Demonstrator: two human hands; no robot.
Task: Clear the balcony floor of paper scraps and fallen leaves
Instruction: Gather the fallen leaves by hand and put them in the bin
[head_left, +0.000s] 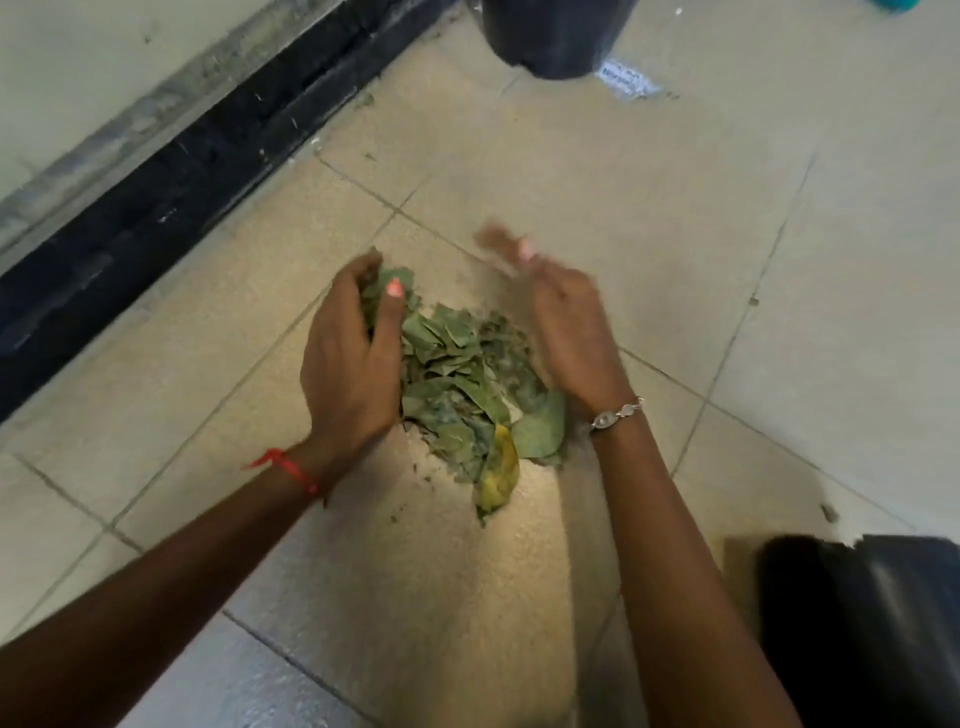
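A heap of dry green leaves (457, 379), with one yellow leaf (500, 475) at its near edge, lies on the beige tiled floor (649, 218). My left hand (350, 358) is at the heap's left side, its fingers and thumb curled round a clump of leaves at the far end. My right hand (561, 322) is on the heap's right side, fingers stretched out and blurred, palm facing the leaves. A scrap of printed paper (626, 78) lies farther off on the tiles.
A black bin (553, 36) stands at the far end of the floor beside the paper scrap. Another black container (862, 629) is at the near right. A dark sliding-door track (171, 176) runs along the left wall. Small crumbs dot the tiles.
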